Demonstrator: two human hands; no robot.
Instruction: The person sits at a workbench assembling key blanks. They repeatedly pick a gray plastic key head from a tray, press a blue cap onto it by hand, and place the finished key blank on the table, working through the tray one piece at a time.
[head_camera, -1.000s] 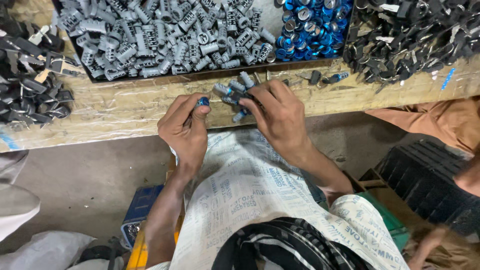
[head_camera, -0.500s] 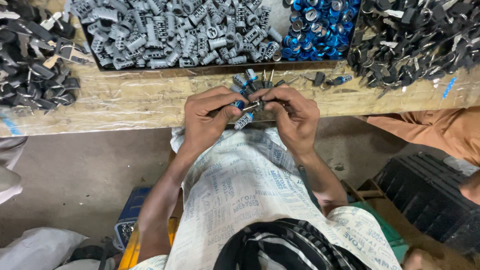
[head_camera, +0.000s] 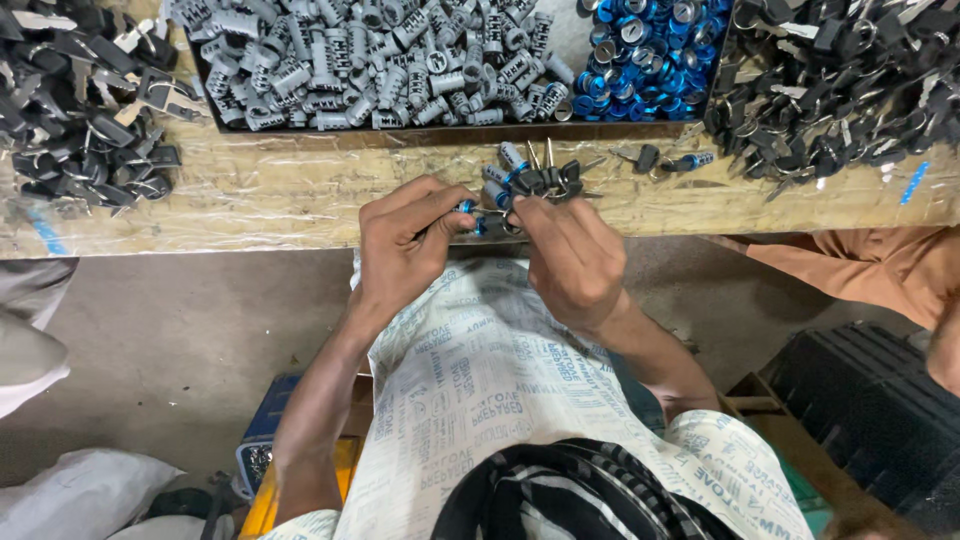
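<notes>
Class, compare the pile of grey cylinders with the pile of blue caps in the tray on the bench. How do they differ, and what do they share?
The grey cylinders are dull grey and long; the blue caps are shiny blue, short and ring-shaped. The grey cylinders lie mostly on their sides and fill most of the tray; the blue caps form a smaller heap at its right end. Both are loose piles of small, round parts.

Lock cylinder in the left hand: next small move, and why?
Probably bring the right hand closer and slide the key it pinches into the blue-tipped lock cylinder held by the left hand. The two hands meet over the bench edge, with the key pointing at the cylinder's blue end, though the tip itself is hard to see.
</notes>
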